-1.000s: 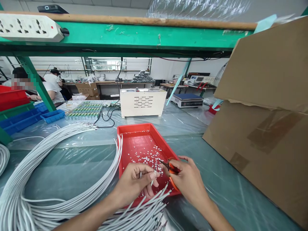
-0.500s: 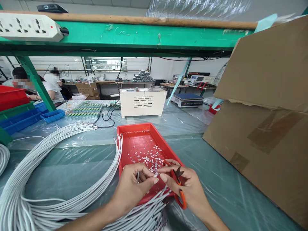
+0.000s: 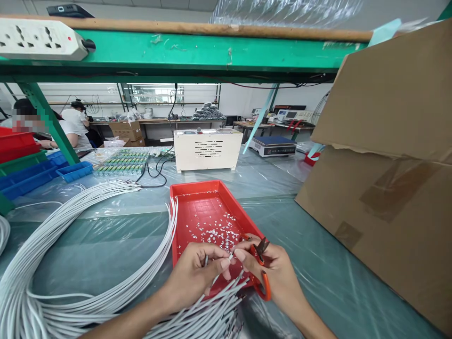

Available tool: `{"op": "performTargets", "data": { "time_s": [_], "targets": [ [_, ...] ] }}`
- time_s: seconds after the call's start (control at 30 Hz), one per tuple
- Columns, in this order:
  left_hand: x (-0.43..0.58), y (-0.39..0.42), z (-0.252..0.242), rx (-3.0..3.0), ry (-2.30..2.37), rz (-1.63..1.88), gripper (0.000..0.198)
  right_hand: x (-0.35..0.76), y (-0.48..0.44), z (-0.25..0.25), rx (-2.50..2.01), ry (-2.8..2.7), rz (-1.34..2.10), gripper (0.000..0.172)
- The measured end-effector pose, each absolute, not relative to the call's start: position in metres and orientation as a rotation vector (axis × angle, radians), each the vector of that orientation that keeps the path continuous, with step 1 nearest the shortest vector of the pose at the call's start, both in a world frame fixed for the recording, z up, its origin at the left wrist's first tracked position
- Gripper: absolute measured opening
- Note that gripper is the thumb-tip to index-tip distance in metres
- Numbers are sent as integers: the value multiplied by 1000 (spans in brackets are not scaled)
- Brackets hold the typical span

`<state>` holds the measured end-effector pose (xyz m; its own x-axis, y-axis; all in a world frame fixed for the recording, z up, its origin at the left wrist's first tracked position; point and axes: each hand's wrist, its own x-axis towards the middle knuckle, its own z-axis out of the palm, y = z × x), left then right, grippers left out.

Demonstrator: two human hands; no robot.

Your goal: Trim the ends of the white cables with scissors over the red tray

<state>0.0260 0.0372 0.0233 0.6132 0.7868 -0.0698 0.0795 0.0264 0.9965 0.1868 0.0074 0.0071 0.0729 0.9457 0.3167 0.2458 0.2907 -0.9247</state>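
Over the near end of a red tray (image 3: 197,197), my left hand (image 3: 197,270) is closed on a white cable, its end (image 3: 231,256) showing between thumb and forefinger. My right hand (image 3: 270,263) keeps orange-handled scissors (image 3: 265,286) hooked in its fingers, blades pointing up and away from the cable. The right thumb and forefinger pinch at the cable's tip, where details are too small to make out. Small white scraps (image 3: 219,233) litter the tray floor. Below my hands lies a bunch of loose cable ends (image 3: 215,301), part of a thick white cable bundle (image 3: 45,245) curving round to the left.
Behind the tray stands a cream metal box (image 3: 208,150), with a scale (image 3: 271,147) to its right. A large cardboard box (image 3: 381,197) walls off the right side. Blue bins (image 3: 76,170) and a green shelf beam (image 3: 197,52) are at left and overhead. Co-workers sit far left.
My fingertips have shifted slightly at the cable end, and the scissors have turned a little in my right hand. The whole view has moved slightly.
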Motion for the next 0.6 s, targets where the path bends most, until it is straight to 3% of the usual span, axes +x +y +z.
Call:
{"op": "performTargets", "data": {
  "time_s": [0.6],
  "targets": [
    [28,35,12,1497,689,648,23,187,17,-4,-1036,-1029,1512,25]
  ]
}}
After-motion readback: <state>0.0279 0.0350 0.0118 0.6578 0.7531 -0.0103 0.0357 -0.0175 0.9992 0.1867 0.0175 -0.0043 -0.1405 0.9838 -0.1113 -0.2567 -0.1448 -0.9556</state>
